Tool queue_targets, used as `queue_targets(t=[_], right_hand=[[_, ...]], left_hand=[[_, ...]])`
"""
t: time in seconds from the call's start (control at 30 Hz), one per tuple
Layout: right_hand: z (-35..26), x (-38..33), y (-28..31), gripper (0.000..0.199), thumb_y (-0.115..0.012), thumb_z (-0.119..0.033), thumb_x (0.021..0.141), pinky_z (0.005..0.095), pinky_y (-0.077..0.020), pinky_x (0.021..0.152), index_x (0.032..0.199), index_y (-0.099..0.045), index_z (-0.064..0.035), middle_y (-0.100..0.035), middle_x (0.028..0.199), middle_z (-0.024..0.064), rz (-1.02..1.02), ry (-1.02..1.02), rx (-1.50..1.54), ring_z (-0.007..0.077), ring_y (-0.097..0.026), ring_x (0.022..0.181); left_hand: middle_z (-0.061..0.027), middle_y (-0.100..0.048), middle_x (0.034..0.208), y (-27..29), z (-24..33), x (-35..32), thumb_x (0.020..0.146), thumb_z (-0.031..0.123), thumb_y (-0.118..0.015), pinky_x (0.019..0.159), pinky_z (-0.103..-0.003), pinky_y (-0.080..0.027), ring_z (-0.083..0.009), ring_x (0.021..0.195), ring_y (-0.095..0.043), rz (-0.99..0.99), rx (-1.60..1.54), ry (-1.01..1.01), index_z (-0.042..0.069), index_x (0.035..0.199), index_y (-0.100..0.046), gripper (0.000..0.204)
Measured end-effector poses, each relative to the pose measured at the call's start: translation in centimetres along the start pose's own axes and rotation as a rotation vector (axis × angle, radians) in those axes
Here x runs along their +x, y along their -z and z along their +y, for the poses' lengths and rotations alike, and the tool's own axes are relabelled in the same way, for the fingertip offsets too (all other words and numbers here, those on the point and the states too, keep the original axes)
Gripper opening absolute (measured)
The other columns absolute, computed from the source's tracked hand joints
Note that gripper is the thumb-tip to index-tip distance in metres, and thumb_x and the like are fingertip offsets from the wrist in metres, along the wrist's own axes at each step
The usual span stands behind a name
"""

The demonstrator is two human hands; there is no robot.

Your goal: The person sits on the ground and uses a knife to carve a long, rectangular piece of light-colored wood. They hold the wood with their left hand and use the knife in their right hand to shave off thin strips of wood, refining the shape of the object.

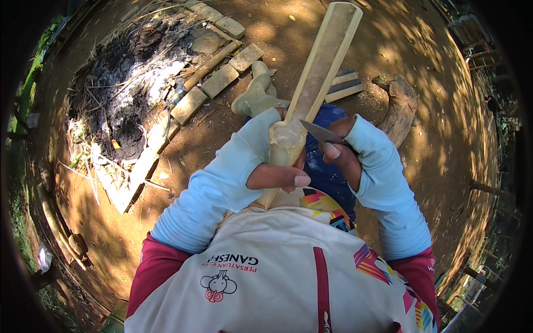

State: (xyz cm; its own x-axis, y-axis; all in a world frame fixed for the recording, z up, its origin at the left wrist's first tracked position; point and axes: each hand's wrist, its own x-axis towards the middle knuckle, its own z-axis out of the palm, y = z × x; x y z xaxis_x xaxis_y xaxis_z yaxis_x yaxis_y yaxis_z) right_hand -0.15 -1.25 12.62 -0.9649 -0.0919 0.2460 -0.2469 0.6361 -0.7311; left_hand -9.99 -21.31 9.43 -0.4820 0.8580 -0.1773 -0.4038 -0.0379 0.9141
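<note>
A long split piece of bamboo [322, 66] slants up and away from my lap, with a pale node partway along it. My left hand [261, 147], covered by a light blue sleeve down to the fingers, is wrapped round the bamboo near its node, thumb across the near part. In my right hand [347, 155] is a small knife [321, 132], gripped between thumb and fingers. Its grey blade points left, with the tip at the bamboo's right edge beside the node. The knife's handle is mostly hidden by my fingers.
To the left lies a heap of ash and charred matter [125, 89], bordered by blocks [220, 81] and a bamboo pole [211, 65]. A boot [255, 94] stands beyond my left hand. Several bamboo strips [344, 87] and a wood log [397, 111] lie on the ground at the right.
</note>
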Motion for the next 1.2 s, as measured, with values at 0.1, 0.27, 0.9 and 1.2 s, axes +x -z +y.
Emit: queue_targets(t=[0.1, 0.27, 0.9, 1.2], right_hand=[[-1.5, 0.7, 0.3, 0.006, -0.066, -0.006, 0.086, 0.0337, -0.0476, 0.063, 0.091, -0.062, -0.0037, -0.059, 0.077, 0.0119, 0.122, -0.1, -0.128, 0.0267, -0.059, 0.068], [-1.9, 1.3, 1.3, 0.01, -0.065, -0.005, 0.086, 0.0357, -0.0485, 0.067, 0.095, -0.063, -0.0029, -0.06, 0.079, 0.0138, -0.034, -0.003, -0.125, 0.0314, -0.059, 0.072], [-2.1, -0.5, 1.8, 0.031, -0.065, 0.003, 0.076, 0.03, -0.0492, 0.07, 0.106, -0.067, -0.0062, -0.062, 0.086, 0.0089, -0.023, -0.133, -0.092, 0.0226, -0.062, 0.077], [-5.3, 0.4, 2.9, 0.022, -0.063, -0.018, 0.076, 0.0382, -0.0495, 0.054, 0.097, -0.07, -0.0145, -0.059, 0.071, 0.0065, -0.391, 0.057, -0.609, 0.0254, -0.064, 0.066]], left_hand=[[-0.0061, -0.059, 0.078, -0.3, 0.7, 0.1, 0.065, 0.013, -0.088, 0.058, -0.025, -0.049, -0.0125, 0.067, -0.059, -0.01, -0.054, 0.05, 0.002, 0.109, -0.048, 0.061], [-0.0049, -0.059, 0.079, -0.3, 0.9, 0.0, 0.063, 0.017, -0.089, 0.063, -0.026, -0.048, -0.012, 0.07, -0.058, -0.01, -0.065, 0.057, 0.002, 0.109, -0.05, 0.062], [-0.0029, -0.061, 0.086, -1.2, 1.1, -1.3, 0.069, 0.024, -0.087, 0.072, -0.025, -0.047, -0.0108, 0.079, -0.059, 0.113, 0.263, -0.031, 0.001, 0.111, -0.053, 0.059], [-0.0155, -0.062, 0.081, -2.5, 0.6, -2.6, 0.072, 0.031, -0.083, 0.066, -0.036, -0.048, -0.0291, 0.076, -0.063, 0.151, 0.581, -0.093, -0.001, 0.102, -0.061, 0.05]])
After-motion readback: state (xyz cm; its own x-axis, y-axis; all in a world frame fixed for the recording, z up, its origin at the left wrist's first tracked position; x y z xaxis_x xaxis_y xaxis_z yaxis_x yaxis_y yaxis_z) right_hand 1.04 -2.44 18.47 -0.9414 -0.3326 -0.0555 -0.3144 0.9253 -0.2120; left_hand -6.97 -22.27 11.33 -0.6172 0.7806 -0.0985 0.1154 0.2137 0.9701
